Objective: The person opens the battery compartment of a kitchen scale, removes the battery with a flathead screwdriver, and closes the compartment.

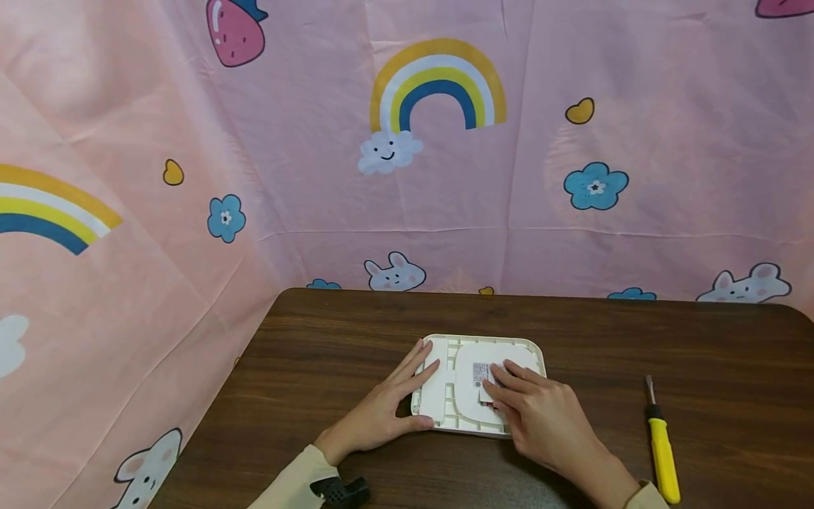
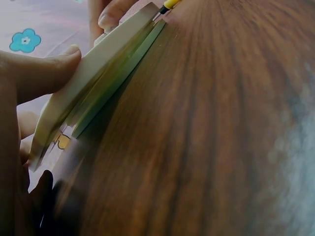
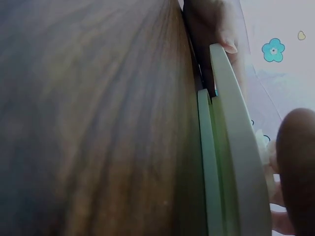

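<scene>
A white kitchen scale [image 1: 434, 389] lies upside down on the table, its ribbed underside and a printed label facing up. My left hand [image 1: 381, 416] holds the scale's left end, thumb at the near edge and fingers spread over the underside. In the left wrist view that thumb [image 2: 64, 69] presses on the rim. My right hand [image 1: 550, 417] is over the middle of the underside, fingertips pinching a small white battery cover [image 1: 486, 396] beside the label. A bit of red shows under the cover. In the right wrist view, the cover [image 3: 262, 146] stands up above the scale's body, partly hidden by fingers.
To the right on the dark wooden table [image 1: 318, 353] lies a screwdriver [image 1: 663, 452] with a yellow handle, its tip pointing away. A pink patterned cloth [image 1: 445, 198] hangs behind and to the left of the table.
</scene>
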`<action>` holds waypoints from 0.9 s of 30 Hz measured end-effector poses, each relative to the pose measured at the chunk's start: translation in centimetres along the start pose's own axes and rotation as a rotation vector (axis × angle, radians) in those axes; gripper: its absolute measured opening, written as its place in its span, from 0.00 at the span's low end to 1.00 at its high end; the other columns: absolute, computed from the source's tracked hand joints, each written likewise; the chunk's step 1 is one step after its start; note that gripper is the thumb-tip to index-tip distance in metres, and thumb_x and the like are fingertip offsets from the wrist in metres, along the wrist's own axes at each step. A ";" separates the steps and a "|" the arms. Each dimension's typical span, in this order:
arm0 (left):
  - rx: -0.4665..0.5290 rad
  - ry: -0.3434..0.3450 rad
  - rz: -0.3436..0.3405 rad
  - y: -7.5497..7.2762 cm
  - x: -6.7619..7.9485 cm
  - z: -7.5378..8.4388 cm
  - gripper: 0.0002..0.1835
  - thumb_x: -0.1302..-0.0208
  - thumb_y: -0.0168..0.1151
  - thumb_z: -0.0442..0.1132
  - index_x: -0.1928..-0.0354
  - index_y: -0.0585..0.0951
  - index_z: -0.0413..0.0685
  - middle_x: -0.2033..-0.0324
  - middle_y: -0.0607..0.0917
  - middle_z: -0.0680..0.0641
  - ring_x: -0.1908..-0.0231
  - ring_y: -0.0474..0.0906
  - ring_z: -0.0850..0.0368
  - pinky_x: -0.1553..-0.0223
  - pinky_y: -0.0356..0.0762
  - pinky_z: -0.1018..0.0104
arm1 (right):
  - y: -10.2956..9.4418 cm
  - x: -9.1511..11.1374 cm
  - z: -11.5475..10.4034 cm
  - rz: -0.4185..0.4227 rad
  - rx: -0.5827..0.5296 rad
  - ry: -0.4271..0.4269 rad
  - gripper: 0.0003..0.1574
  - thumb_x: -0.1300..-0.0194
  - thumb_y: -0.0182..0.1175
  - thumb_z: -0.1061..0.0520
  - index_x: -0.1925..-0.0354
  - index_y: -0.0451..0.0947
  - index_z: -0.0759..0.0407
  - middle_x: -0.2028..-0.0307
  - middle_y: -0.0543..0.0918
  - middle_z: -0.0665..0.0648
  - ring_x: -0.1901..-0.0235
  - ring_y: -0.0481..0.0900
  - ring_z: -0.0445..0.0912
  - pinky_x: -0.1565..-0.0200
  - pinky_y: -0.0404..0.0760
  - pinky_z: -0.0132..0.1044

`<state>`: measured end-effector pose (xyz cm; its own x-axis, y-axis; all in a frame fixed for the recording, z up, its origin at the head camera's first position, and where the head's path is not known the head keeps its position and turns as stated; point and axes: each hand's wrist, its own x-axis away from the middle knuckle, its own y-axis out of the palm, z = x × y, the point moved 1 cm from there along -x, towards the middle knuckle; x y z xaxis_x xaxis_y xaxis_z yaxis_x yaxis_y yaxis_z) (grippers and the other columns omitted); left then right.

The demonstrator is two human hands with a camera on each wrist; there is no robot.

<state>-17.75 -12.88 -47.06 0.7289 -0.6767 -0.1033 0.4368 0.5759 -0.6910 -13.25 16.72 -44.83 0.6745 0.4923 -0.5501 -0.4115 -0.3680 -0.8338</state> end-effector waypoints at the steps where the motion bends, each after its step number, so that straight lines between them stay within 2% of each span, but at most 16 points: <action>1: -0.001 0.001 0.002 0.0 0.0 -0.1 0.47 0.29 0.70 0.52 0.15 0.55 0.62 0.14 0.39 0.58 0.14 0.29 0.58 0.23 0.57 0.31 | 0.0 0.0 0.0 0.002 -0.008 0.011 0.22 0.41 0.76 0.55 0.46 0.92 0.46 0.44 0.90 0.53 0.43 0.89 0.52 0.59 0.91 0.48; 8: 0.003 -0.003 0.010 0.1 0.0 -0.3 0.47 0.29 0.70 0.53 0.15 0.55 0.64 0.14 0.39 0.59 0.14 0.30 0.59 0.23 0.56 0.30 | 0.3 0.1 0.5 0.066 -0.063 0.041 0.17 0.41 0.74 0.57 0.52 0.93 0.47 0.45 0.91 0.51 0.44 0.90 0.49 0.66 0.89 0.44; 15: 0.010 0.003 0.023 0.1 0.1 -0.4 0.46 0.29 0.69 0.55 0.16 0.57 0.63 0.13 0.42 0.57 0.14 0.32 0.55 0.25 0.59 0.29 | 0.7 0.1 0.8 0.156 -0.112 0.040 0.14 0.43 0.76 0.57 0.56 0.93 0.50 0.49 0.93 0.49 0.48 0.91 0.48 0.66 0.89 0.46; 22: 0.024 -0.011 0.024 0.1 0.1 -0.3 0.46 0.29 0.69 0.55 0.16 0.57 0.64 0.14 0.42 0.57 0.14 0.32 0.56 0.25 0.58 0.28 | 0.8 0.1 1.0 0.226 -0.155 0.068 0.05 0.40 0.75 0.56 0.62 0.92 0.50 0.55 0.93 0.49 0.55 0.93 0.47 0.67 0.89 0.46; 25: 0.025 -0.019 0.024 0.1 0.0 -0.2 0.46 0.29 0.70 0.54 0.16 0.58 0.65 0.14 0.42 0.59 0.14 0.32 0.56 0.25 0.58 0.28 | 0.9 0.3 1.4 0.247 -0.203 0.127 0.03 0.37 0.74 0.58 0.64 0.91 0.50 0.57 0.92 0.49 0.60 0.92 0.44 0.66 0.88 0.41; 27: 0.025 -0.022 0.021 0.0 -0.1 -0.1 0.46 0.29 0.70 0.54 0.16 0.58 0.66 0.14 0.42 0.59 0.14 0.32 0.56 0.25 0.58 0.28 | 0.9 0.5 1.8 0.274 -0.281 0.183 0.05 0.36 0.72 0.62 0.65 0.90 0.52 0.58 0.91 0.50 0.63 0.89 0.41 0.67 0.84 0.32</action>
<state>-17.89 -12.90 -47.15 0.7495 -0.6542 -0.1012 0.4342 0.6013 -0.6707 -14.41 18.07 -45.99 0.6716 0.2076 -0.7112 -0.4250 -0.6783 -0.5994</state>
